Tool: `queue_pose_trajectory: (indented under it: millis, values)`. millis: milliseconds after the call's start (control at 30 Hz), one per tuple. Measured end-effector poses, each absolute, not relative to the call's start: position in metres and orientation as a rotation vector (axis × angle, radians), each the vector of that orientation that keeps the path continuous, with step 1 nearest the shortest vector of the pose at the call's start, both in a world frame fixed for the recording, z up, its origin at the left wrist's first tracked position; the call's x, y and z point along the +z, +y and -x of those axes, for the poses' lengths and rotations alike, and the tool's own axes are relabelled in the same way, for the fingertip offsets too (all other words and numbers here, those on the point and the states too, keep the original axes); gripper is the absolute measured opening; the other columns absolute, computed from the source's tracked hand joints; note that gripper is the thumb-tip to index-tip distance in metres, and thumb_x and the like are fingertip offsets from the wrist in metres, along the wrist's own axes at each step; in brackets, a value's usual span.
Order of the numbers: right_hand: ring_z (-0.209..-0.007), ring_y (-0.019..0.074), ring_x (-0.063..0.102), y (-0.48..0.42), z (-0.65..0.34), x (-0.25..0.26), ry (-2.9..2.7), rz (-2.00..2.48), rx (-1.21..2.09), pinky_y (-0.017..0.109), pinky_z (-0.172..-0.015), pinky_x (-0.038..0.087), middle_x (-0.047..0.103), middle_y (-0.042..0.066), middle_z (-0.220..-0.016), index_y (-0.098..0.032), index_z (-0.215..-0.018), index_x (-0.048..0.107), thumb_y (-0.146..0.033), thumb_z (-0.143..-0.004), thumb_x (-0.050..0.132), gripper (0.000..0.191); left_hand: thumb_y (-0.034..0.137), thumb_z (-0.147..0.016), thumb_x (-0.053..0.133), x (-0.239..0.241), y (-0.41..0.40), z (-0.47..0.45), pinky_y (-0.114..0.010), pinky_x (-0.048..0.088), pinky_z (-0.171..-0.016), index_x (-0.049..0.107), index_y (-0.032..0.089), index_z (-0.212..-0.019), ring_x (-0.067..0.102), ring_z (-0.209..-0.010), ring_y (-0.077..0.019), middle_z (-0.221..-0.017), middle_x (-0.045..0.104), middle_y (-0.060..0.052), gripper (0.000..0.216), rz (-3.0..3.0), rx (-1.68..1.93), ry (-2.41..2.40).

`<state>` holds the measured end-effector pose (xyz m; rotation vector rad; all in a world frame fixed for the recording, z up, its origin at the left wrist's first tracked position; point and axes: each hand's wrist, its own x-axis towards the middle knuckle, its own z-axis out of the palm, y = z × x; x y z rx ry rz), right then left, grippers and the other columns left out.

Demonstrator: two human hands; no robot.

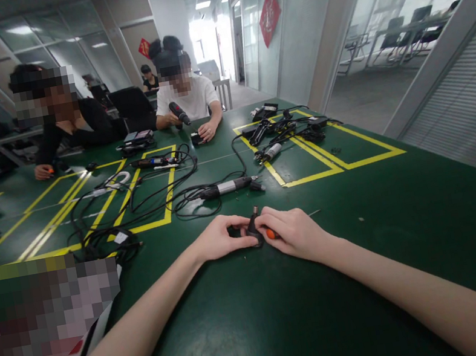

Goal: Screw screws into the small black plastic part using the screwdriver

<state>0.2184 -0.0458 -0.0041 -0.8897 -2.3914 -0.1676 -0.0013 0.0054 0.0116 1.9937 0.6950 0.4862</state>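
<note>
Just ahead of me on the green table [224,309], my left hand [218,238] pinches a small dark part [254,227] with a wide base and a narrow stem pointing up. My right hand [296,234] is closed around a screwdriver [270,233]; its orange handle end shows on the left and its thin metal shaft sticks out to the right, behind the knuckles. The right fingertips also meet the dark part, covering some of it. Fine details of the part are too small to tell.
Beyond my hands lies a grey-and-black pen-shaped power tool [227,187] with coiled black cables [191,201]. More tools and cords [275,128] lie in yellow-taped areas. Across the table a person in white [187,98] holds a drill [179,113]. Printed material [51,321], blurred, is at left.
</note>
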Motion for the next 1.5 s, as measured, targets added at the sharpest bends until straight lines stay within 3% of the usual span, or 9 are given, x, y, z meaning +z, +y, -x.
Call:
queue_pose_trajectory:
  millis: [333,733,967,1133,1333,1500]
  values:
    - [-0.074,0.0167,0.065,-0.047,-0.22,0.003,-2.316,1.004,0.053,0.025,-0.063,0.044,0.069,0.005,-0.091,-0.019,-0.098,0.061,-0.012,-0.094,0.055,0.009,0.042,-0.081,0.076,0.009,0.006,0.001,-0.025,0.038,-0.07,0.074,0.013,-0.093,0.05,-0.073,-0.0138,-0.075,0.059,0.002,0.032,-2.007,0.476,0.718]
    - [-0.072,0.0166,0.062,-0.043,-0.223,-0.001,-2.391,0.935,-0.049,0.025,-0.06,0.039,0.066,0.005,-0.088,-0.019,-0.095,0.057,-0.008,-0.089,0.053,0.013,0.043,-0.083,0.075,0.01,0.006,0.001,-0.026,0.039,-0.073,0.072,0.013,-0.093,0.052,-0.075,-0.0142,-0.076,0.059,0.002,0.032,-2.038,0.458,0.714]
    - [-0.073,0.0177,0.067,-0.045,-0.224,0.006,-2.309,1.037,0.146,0.027,-0.065,0.047,0.071,0.006,-0.091,-0.02,-0.1,0.06,-0.016,-0.094,0.055,0.009,0.041,-0.085,0.068,0.01,0.004,-0.002,-0.026,0.04,-0.073,0.073,0.014,-0.1,0.052,-0.075,-0.0154,-0.078,0.059,0.001,0.031,-2.092,0.461,0.713]
    - [-0.081,0.0226,0.071,-0.047,-0.22,0.01,-2.261,1.23,0.133,0.031,-0.067,0.05,0.072,0.009,-0.105,-0.021,-0.119,0.06,-0.021,-0.087,0.061,0.032,0.038,-0.087,0.064,0.008,0.001,-0.004,-0.026,0.042,-0.071,0.072,0.013,-0.107,0.054,-0.075,-0.0169,-0.08,0.063,-0.002,0.033,-2.17,0.477,0.746]
    - [-0.081,0.022,0.069,-0.044,-0.217,0.016,-2.174,1.257,0.276,0.031,-0.07,0.051,0.072,0.005,-0.092,-0.022,-0.094,0.065,-0.018,-0.076,0.068,0.018,0.032,-0.087,0.064,0.008,0.0,-0.004,-0.025,0.043,-0.072,0.074,0.012,-0.106,0.057,-0.076,-0.0166,-0.081,0.066,-0.003,0.029,-2.219,0.489,0.685]
    - [-0.076,0.0215,0.068,-0.042,-0.217,0.017,-2.181,1.25,0.289,0.031,-0.068,0.049,0.073,0.005,-0.087,-0.02,-0.089,0.065,-0.017,-0.07,0.069,0.019,0.032,-0.088,0.063,0.007,0.0,-0.004,-0.025,0.044,-0.071,0.074,0.011,-0.112,0.057,-0.075,-0.0159,-0.086,0.069,-0.004,0.034,-2.205,0.475,0.694]
